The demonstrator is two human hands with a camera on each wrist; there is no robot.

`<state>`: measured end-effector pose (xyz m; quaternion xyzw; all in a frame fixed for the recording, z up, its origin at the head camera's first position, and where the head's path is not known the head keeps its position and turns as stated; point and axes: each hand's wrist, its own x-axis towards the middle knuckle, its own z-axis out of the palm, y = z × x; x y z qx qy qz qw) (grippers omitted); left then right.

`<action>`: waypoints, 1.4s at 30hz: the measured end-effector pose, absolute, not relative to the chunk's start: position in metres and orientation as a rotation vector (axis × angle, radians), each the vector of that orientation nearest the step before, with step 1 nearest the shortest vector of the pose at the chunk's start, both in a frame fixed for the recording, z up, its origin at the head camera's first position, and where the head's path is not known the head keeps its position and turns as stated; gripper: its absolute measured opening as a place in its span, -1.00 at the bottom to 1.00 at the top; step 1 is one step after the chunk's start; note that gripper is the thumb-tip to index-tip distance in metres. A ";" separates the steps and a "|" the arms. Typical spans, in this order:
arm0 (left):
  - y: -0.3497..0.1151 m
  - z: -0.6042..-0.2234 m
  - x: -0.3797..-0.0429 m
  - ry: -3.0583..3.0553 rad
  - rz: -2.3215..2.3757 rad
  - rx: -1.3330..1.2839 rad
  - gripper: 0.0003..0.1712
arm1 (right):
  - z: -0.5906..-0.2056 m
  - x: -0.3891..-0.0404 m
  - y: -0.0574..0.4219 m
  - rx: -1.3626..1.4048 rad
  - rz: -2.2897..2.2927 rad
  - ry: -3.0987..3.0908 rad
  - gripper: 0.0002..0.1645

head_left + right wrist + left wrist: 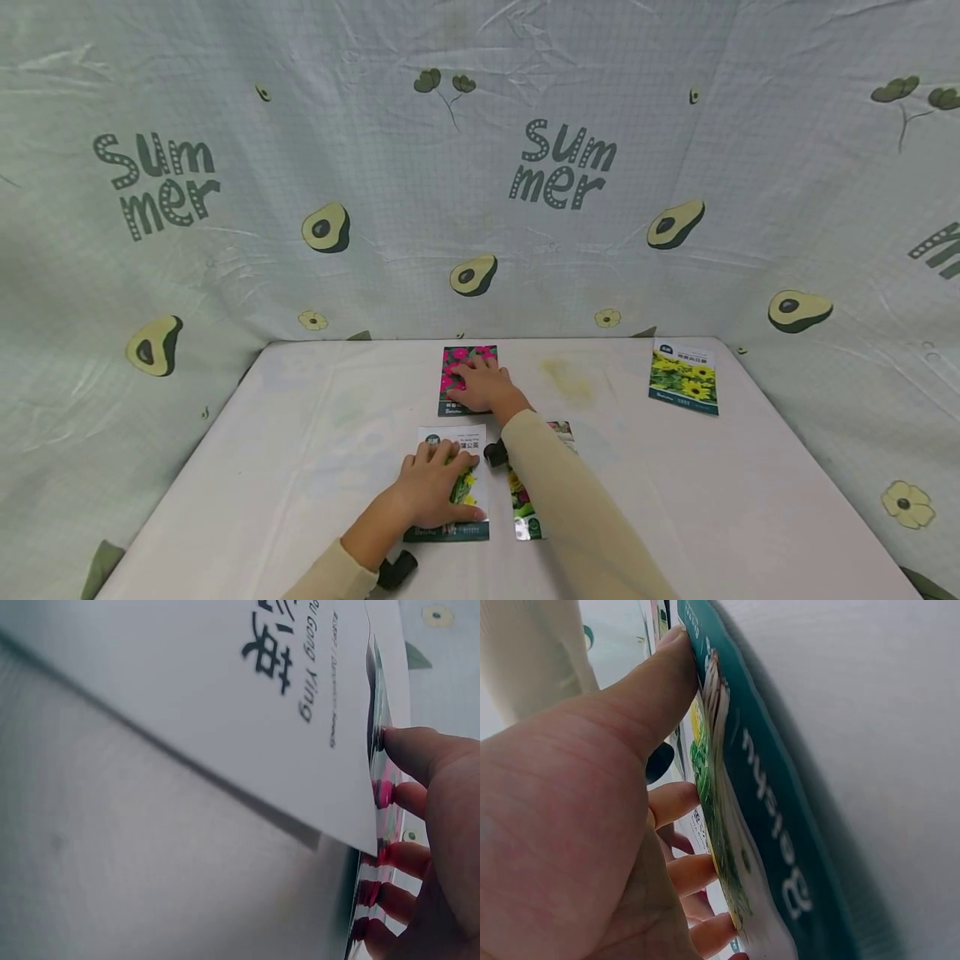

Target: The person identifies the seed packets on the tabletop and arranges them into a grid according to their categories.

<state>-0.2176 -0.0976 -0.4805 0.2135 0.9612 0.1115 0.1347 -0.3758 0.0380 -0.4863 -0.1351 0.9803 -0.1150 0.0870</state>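
My left hand (431, 490) rests on a white seed packet (468, 490) with yellow flowers and a teal bottom band, near the middle of the table. In the left wrist view, its thumb and fingertips touch the front of that packet (724, 772). Farther back, my right hand (483, 386) lies on a seed packet with pink flowers (453, 360), covering part of it. The right wrist view shows the fingertips spread on the pink face (384, 817). A third, colourful flower packet (522, 508) lies partly hidden under the right forearm.
A packet with yellow flowers (682, 379) lies at the table's back right corner. The white table (247, 500) meets a hanging sheet (390, 167) printed with avocados at its back and sides. A dark wrist camera (397, 570) sits below the left wrist.
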 end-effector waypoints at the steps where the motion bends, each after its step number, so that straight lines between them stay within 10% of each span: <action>1: -0.098 -0.480 -0.218 2.785 0.326 0.620 -0.06 | -0.486 -0.376 0.037 -0.403 -0.343 2.919 -0.25; 42: -0.091 -0.477 -0.219 2.789 0.355 0.639 -0.14 | -0.485 -0.385 0.024 -0.502 -0.325 2.926 -0.23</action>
